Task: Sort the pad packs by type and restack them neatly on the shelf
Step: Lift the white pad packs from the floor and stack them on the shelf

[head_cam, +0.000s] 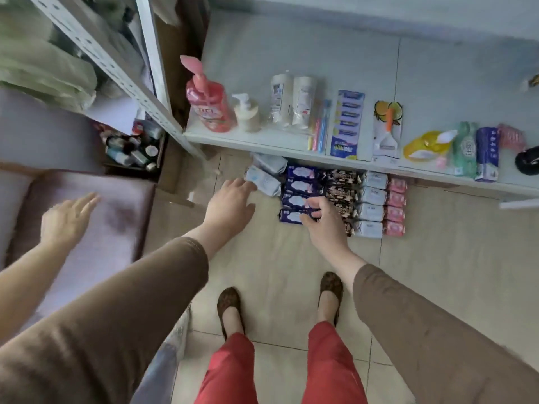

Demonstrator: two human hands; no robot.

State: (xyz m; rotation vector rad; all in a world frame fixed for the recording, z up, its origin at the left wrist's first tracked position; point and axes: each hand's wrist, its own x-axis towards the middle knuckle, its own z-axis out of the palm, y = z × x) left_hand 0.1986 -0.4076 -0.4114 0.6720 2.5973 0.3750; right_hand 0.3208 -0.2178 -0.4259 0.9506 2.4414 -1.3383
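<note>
Pad packs lie in rows below the white shelf board: dark blue packs, black patterned packs, white packs and pink packs. Two pale blue packs lie loose and askew at the left end of the rows. My left hand is spread, its fingertips at the nearer pale blue pack. My right hand curls its fingers around the right end of the front dark blue pack and hides part of the black row.
The shelf board carries a pink pump bottle, a small pump bottle, white bottles, toothbrushes and tissue packs. A metal rack and a box of small bottles stand left. Another bare hand hovers over a purple cushion.
</note>
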